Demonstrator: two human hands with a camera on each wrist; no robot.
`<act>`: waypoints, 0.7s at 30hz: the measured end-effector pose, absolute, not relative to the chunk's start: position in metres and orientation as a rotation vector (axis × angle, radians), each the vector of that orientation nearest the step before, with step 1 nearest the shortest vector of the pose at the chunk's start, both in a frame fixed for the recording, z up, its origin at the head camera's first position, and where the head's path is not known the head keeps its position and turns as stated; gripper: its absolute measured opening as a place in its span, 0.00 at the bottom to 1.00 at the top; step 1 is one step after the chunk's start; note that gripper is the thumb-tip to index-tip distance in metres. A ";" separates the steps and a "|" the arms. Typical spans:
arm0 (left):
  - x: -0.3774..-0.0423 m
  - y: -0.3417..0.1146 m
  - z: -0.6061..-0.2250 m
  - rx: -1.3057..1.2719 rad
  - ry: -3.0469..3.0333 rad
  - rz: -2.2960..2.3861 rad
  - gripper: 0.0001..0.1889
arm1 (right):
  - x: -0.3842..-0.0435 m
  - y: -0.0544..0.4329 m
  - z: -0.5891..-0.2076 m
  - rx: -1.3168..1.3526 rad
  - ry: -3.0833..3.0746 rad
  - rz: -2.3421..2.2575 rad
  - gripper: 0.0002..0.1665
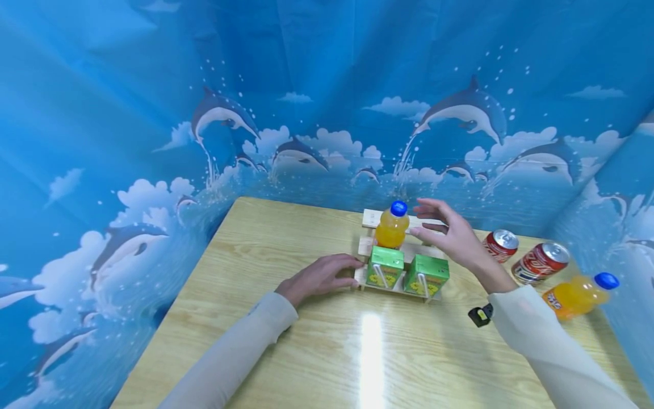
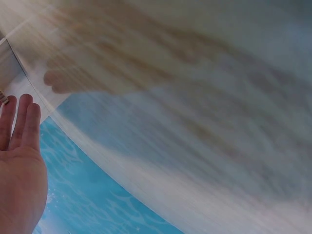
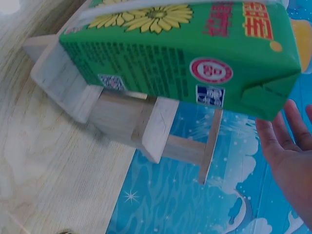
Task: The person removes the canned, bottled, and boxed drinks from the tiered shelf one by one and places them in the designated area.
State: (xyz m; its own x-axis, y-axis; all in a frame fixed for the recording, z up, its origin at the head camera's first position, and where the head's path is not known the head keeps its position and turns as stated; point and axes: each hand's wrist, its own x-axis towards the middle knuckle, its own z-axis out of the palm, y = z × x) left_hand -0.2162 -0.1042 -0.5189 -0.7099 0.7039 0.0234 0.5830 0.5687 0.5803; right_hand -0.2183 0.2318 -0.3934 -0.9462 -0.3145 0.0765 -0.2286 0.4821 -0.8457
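Note:
A small wooden stepped rack (image 1: 365, 245) stands near the table's back edge. Two green drink cartons with straws, the left carton (image 1: 385, 267) and the right carton (image 1: 426, 276), sit on its front step. Behind the left one, an orange drink bottle (image 1: 392, 228) with a blue cap stands upright. My left hand (image 1: 322, 278) has its fingertips at the rack's left end, fingers fairly straight in the left wrist view. Just right of the bottle, my right hand (image 1: 449, 233) is raised over the rack, fingers spread and holding nothing. A green carton (image 3: 180, 58) fills the upper right wrist view.
At the right stand two red soda cans, a nearer can (image 1: 540, 263) and a farther can (image 1: 499, 245). Another orange bottle (image 1: 580, 296) is beside them. A dolphin-print blue sheet (image 1: 317, 113) rises behind the wooden table (image 1: 317, 352).

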 end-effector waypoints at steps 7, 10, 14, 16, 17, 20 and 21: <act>-0.215 -0.105 -0.518 1.061 2.586 0.839 0.30 | -0.224 0.224 -0.400 -0.510 2.572 -1.508 0.43; -0.215 -0.105 -0.517 1.058 2.583 0.840 0.29 | -0.225 0.220 -0.402 -0.527 2.545 -1.509 0.44; -0.216 -0.105 -0.517 1.064 2.577 0.847 0.30 | -0.226 0.215 -0.405 -0.525 2.528 -1.500 0.45; -0.216 -0.105 -0.518 1.063 2.574 0.849 0.30 | -0.227 0.213 -0.405 -0.526 2.523 -1.499 0.46; -0.216 -0.104 -0.518 1.062 2.571 0.849 0.30 | -0.227 0.212 -0.405 -0.527 2.522 -1.498 0.46; -0.217 -0.104 -0.518 1.057 2.576 0.837 0.30 | -0.228 0.209 -0.406 -0.528 2.521 -1.490 0.46; -0.217 -0.104 -0.517 1.057 2.580 0.832 0.30 | -0.229 0.209 -0.406 -0.529 2.519 -1.487 0.47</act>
